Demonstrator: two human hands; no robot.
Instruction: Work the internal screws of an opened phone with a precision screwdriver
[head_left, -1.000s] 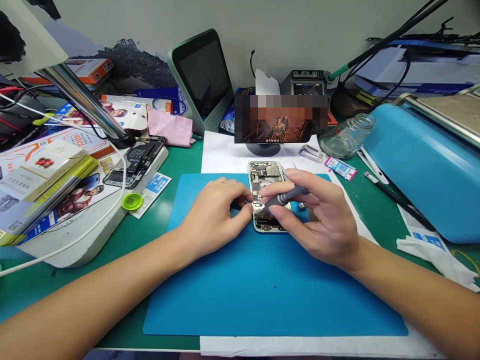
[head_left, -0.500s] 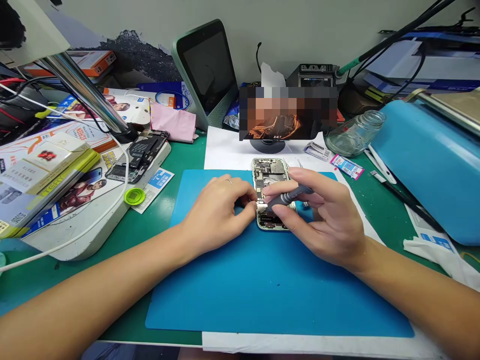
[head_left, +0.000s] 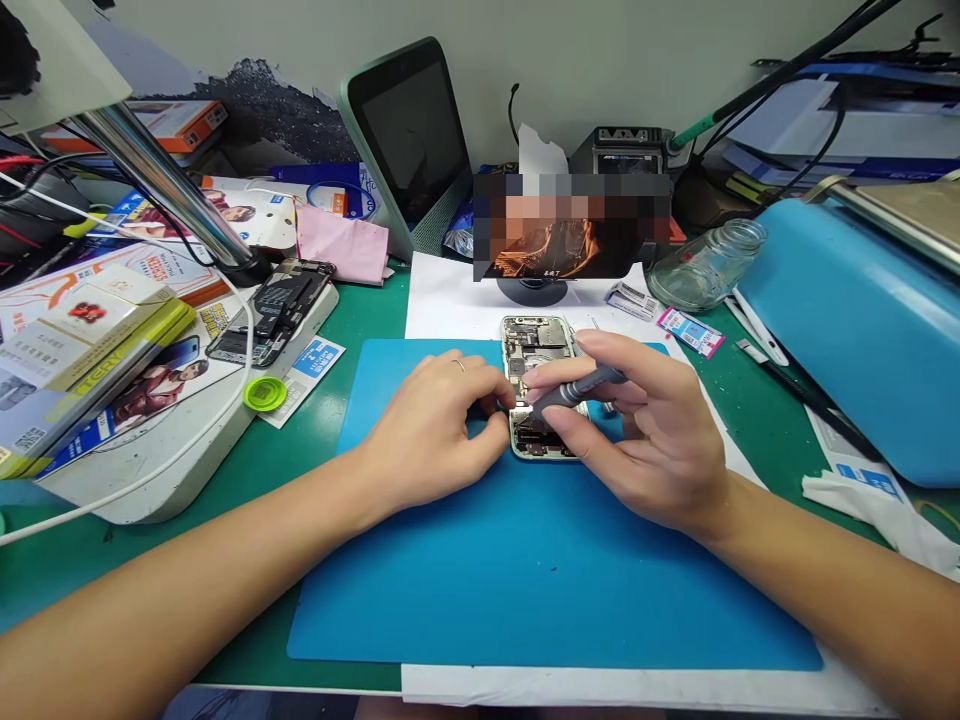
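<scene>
An opened phone (head_left: pixel 534 337), its circuit boards and inner parts exposed, lies on the blue mat (head_left: pixel 480 570). At the phone's left edge is my left hand (head_left: pixel 450 425), its fingers curled and the thumb and fingertips drawn together. Whatever they pinch is too small or hidden to make out. My right hand (head_left: pixel 652 430) grips a dark grey pen-shaped tool (head_left: pixel 571 391) with a ringed grip between thumb and fingers. The tool slants over the middle of the phone, and I cannot tell whether its lower end touches. My right fingers cover part of the phone's right side.
Behind the phone stands a small screen (head_left: pixel 555 250). Another opened phone (head_left: pixel 274 310) rests on a white box at left, near a green lid (head_left: pixel 265 393). Boxes (head_left: pixel 82 330) and a lamp post (head_left: pixel 161 180) crowd that side. A glass jar (head_left: pixel 709 265) lies at right.
The whole view has shifted very slightly. Both hands, the tool and the phone keep nearly the same places relative to each other.
</scene>
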